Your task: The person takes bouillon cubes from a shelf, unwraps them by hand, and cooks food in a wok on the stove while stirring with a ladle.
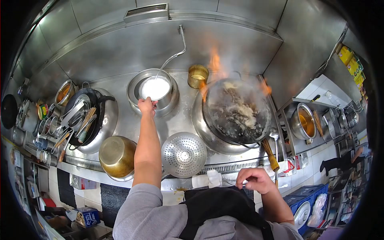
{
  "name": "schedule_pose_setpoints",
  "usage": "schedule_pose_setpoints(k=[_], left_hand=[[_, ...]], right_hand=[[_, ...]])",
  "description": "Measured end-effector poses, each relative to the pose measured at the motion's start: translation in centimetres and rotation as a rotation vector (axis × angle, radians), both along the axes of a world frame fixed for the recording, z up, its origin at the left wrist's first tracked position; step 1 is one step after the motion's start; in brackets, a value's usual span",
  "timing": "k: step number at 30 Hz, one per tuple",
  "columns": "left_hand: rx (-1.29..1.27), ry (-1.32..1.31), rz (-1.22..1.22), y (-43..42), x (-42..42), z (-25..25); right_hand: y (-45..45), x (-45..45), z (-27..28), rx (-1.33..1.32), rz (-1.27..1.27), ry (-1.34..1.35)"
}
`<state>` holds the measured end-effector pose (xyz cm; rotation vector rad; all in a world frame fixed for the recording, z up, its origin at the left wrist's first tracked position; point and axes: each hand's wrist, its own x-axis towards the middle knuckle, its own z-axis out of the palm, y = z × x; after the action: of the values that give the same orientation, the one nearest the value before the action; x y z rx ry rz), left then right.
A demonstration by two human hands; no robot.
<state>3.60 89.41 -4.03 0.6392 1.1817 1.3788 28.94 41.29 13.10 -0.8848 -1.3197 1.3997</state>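
My left hand [147, 106] is closed on the near edge of a bright white bowl [155, 89], which sits at the mouth of a round steel pot [132, 94] below a thin curved tap [182, 50]. My right hand [256, 180] has its fingers curled at the stove's front edge, beside a folded white cloth [208, 180]; whatever is in its fingers is too small to make out. In front of it, a large black wok [218, 132] holds pale and dark pieces of food [240, 108] in steam, with flames [215, 60] rising behind its rim.
A perforated steel strainer [184, 155] and a brass-coloured bowl [117, 156] lie at the front. A gold-coloured tin [198, 76] stands behind. Left is another wok [92, 136] with utensils; right are a bamboo brush [273, 160] and a bowl of orange liquid [306, 122]. Another person [354, 156] is far right.
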Motion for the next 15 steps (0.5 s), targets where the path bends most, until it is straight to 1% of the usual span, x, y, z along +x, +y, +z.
schedule_pose_setpoints(k=[1, 3, 5, 9, 11, 12, 14, 15], left_hand=[[0.001, -0.001, 0.0, -0.4, 0.0, -0.1], [0.014, -0.003, 0.054, -1.5, -0.1, -0.2], [0.043, -0.019, 0.07, -3.1, -0.4, -0.6], [0.07, 0.028, 0.092, -7.6, -0.7, -0.6], [0.077, 0.068, 0.13, -10.5, -0.6, -0.8], [0.076, 0.097, 0.136, -12.0, -0.6, -1.0], [0.063, 0.12, 0.15, -15.7, -0.3, -1.5], [0.057, 0.123, 0.155, -17.6, 0.0, -1.6]], right_hand=[[-1.0, 0.8, -1.4, -0.068, -0.107, 0.071], [-2.8, 3.2, -4.3, -0.098, -0.258, 0.092], [-5.0, 6.2, -6.9, -0.125, -0.4, 0.095], [-10.8, 13.8, -12.0, -0.296, -0.748, 0.076], [-14.4, 18.4, -15.7, -0.444, -0.929, -0.019], [-16.4, 20.7, -17.6, -0.457, -0.916, -0.008], [-20.4, 24.7, -21.6, -0.672, -1.06, -0.306], [-22.2, 26.4, -23.7, -0.679, -1.036, -0.302]])
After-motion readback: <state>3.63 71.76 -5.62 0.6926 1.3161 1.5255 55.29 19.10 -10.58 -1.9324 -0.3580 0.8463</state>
